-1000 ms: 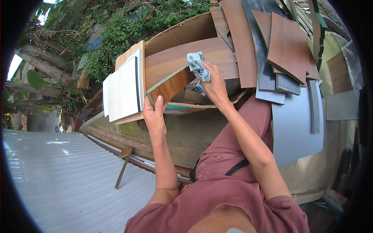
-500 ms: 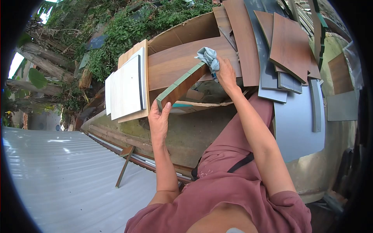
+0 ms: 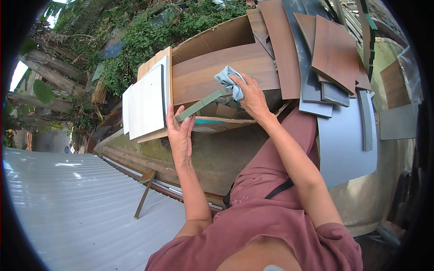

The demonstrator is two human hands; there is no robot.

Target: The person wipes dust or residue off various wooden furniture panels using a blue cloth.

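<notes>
My left hand grips the near end of a narrow board strip between thumb and fingers. The strip slants up to the right, its green jointed edge facing me; the brown face hardly shows. A crumpled light-blue cloth is bunched in my right hand, held at the strip's upper end, which it hides. Beneath the strip lies a wide brown wood-grain board across the work spot.
Pale panels are stacked at left of the wide board. Brown boards and grey pieces pile up at right, above a large grey-blue sheet. An open cardboard box stands behind. Corrugated metal sheeting fills the lower left.
The strip has turned so its brown face is mostly out of sight. My right hand and the cloth have moved left and slightly down; my left hand has shifted slightly left.
</notes>
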